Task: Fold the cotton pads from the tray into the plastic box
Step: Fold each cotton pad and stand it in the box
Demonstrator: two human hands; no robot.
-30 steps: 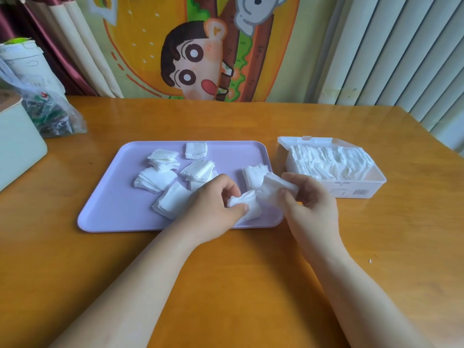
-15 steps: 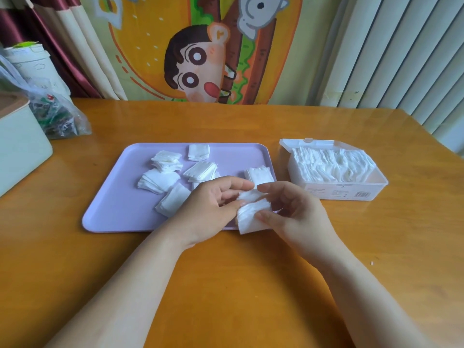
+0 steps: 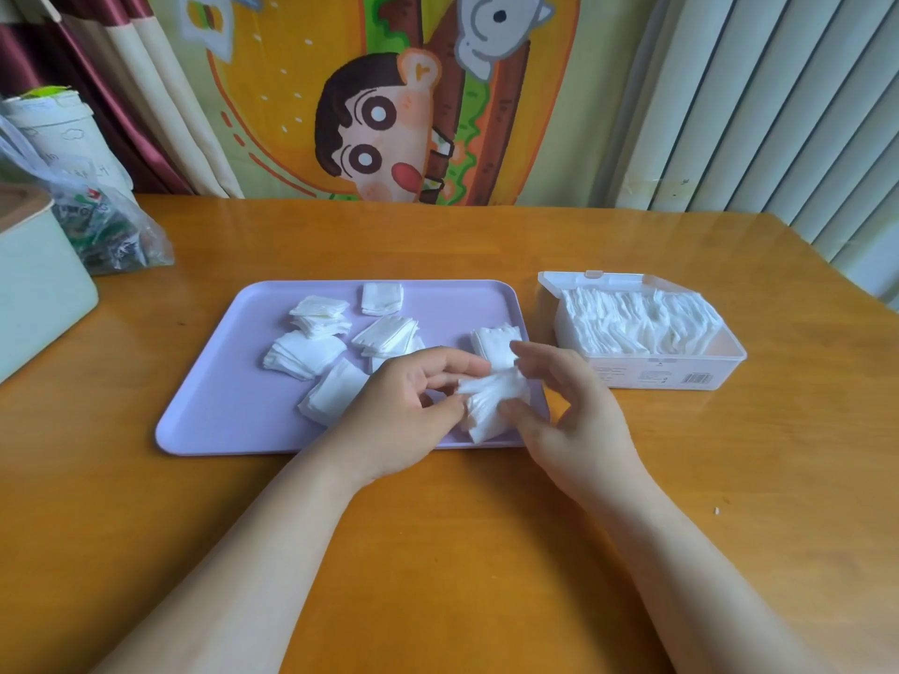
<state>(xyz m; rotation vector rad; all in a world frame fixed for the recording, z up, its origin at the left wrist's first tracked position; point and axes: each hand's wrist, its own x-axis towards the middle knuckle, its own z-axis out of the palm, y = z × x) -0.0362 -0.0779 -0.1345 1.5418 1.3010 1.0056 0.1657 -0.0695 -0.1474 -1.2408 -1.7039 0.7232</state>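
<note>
The left hand [image 3: 404,411] hides part of a pile on the tray [image 3: 219,406] (centre frame), while both it and the right hand [image 3: 569,411] pinch a crumpled cotton pad [image 3: 491,406] between their fingertips.

A home room: a cartoon-print curtain [image 3: 369,94] and pleated white drapes [image 3: 759,104] hang behind a glossy wooden tabletop [image 3: 438,552].

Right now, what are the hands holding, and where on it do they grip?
Both hold one small bunch of cotton pads over the tray: left hand pinches its left end, right hand its right side.
</note>
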